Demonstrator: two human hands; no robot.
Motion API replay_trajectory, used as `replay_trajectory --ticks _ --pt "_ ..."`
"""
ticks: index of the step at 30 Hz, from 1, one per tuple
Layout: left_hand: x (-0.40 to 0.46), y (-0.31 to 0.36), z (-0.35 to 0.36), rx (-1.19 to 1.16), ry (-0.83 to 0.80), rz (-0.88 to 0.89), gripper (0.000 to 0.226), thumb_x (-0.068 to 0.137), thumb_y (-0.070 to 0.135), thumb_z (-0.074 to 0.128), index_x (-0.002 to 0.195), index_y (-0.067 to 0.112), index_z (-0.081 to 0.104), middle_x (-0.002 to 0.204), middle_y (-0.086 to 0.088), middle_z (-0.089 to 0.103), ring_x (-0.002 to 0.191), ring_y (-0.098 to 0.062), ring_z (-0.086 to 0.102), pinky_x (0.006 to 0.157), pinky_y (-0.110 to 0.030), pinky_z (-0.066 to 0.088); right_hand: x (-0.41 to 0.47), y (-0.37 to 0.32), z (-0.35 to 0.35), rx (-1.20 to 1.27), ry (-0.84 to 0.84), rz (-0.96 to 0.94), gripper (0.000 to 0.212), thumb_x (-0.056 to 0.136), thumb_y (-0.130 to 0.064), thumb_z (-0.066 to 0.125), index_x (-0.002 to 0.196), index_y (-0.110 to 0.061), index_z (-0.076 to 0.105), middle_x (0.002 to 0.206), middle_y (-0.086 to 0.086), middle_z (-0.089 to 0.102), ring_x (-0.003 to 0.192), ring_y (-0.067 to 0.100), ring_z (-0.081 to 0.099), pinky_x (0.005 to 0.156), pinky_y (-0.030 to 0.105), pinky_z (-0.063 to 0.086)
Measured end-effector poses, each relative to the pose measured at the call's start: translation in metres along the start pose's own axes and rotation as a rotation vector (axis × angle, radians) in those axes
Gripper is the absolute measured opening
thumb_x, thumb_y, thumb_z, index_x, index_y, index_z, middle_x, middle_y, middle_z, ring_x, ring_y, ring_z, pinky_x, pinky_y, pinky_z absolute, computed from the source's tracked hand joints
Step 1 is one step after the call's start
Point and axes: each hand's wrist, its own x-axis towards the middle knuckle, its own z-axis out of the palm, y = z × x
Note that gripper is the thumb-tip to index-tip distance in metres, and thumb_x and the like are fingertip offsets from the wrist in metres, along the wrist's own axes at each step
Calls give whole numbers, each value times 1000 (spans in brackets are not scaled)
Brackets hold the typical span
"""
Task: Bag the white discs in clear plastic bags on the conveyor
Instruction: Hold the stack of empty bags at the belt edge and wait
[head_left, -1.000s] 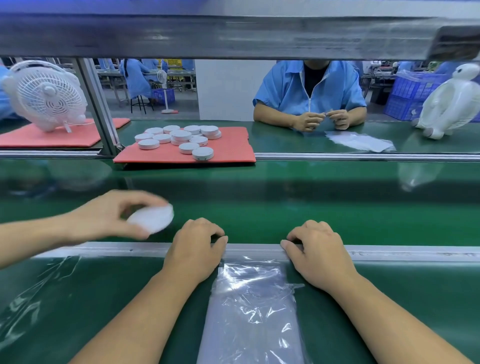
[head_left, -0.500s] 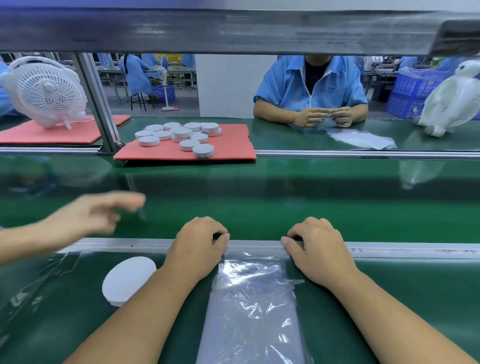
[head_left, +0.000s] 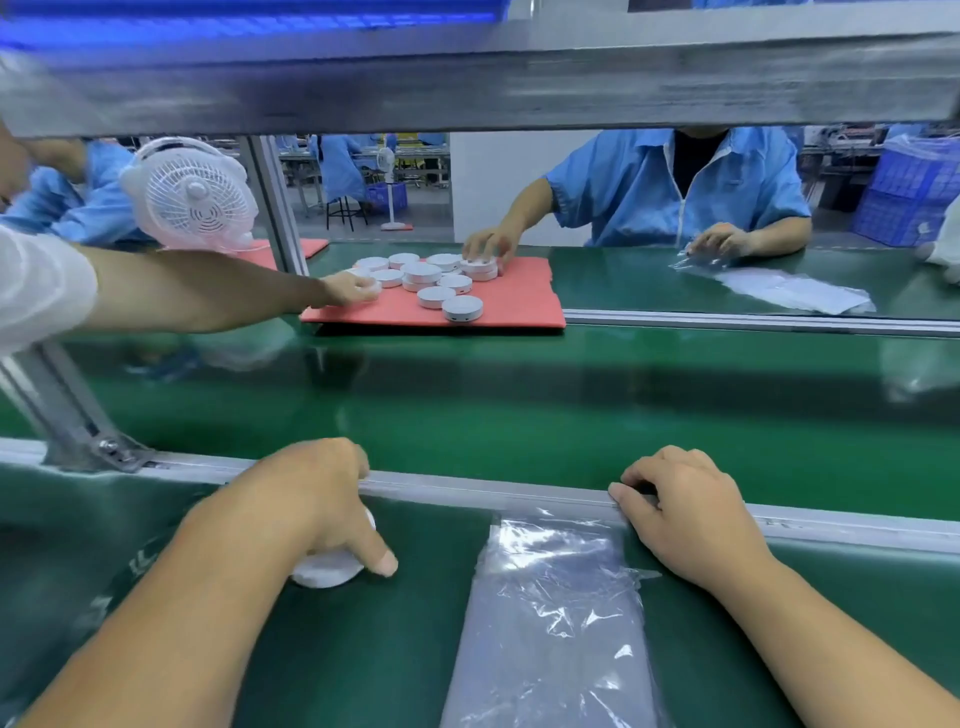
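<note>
The left hand (head_left: 311, 499) lies over a white disc (head_left: 324, 571) on the green worktop (head_left: 363, 649), its grip curled around the disc with the thumb tip down on the surface beside it; most of the disc is hidden under the palm, and only its near edge and a sliver by the fingers show. The right hand (head_left: 685, 519) rests on the aluminium rail (head_left: 467, 488) at the far end of a stack of clear plastic bags (head_left: 550, 623), fingers bent over the rail; whether they pinch the bag's edge cannot be made out. The stack runs out of view at the bottom. Beyond the rail lies the green conveyor belt (head_left: 519, 405), and past it a red foam mat (head_left: 519, 296) carries a cluster of white discs (head_left: 431, 280), some stacked. A second person's arm (head_left: 197, 296) reaches in from the left to that cluster, its fingers blurred. A worker in a blue smock (head_left: 675, 192) opposite touches the discs with one hand and a bag with the other; the head is cut off by the blurred overhead beam (head_left: 467, 88). A white desk fan (head_left: 192, 195) stands at left.
</note>
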Motion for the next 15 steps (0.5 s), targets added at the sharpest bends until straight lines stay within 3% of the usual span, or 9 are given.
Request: replay_trajectory --ticks 3,7,9,11,13,15 --pt "-11 -8 9 59 -21 -27 86 57 53 93 133 33 60 113 9 65 101 -19 65 78 -26 54 -2 -9 -4 29 16 -45 21 96 -46 57 98 -30 71 93 -11 60 98 19 51 88 37 44" --pt "-6 18 13 -138 211 171 82 56 59 92 129 39 60 112 9 55 104 -20 58 89 -33 54 -13 -35 -18 336 121 -162 21 94 -45 60 83 -32 71 81 -16 64 86 10 57 80 30 48" --pt "-6 49 19 -236 287 334 83 54 67 85 130 47 56 112 11 48 106 -21 57 95 -38 53 -18 -52 -28 611 23 -163 38 90 -60 54 72 -29 67 64 -12 60 66 5 56 67 27 48" --pt "-8 85 27 -345 315 496 79 51 71 74 125 52 53 112 13 46 105 -20 59 92 -40 54 -20 -62 -32 849 -161 -98 42 84 -64 58 86 -25 72 74 -3 72 72 17 67 75 38 56" --pt "-10 110 30 -424 333 597 81 54 67 75 131 52 51 117 13 46 110 -18 58 94 -39 54 -18 -60 -32 1032 -203 11 30 84 -46 73 100 -20 72 87 9 77 83 32 73 79 48 59" --pt "-8 118 29 -476 292 633 97 55 64 85 142 49 46 127 15 46 116 -14 55 97 -35 51 -13 -48 -31 1140 -134 138 17 89 -19 76 102 -10 69 87 13 78 75 32 74 67 39 61"
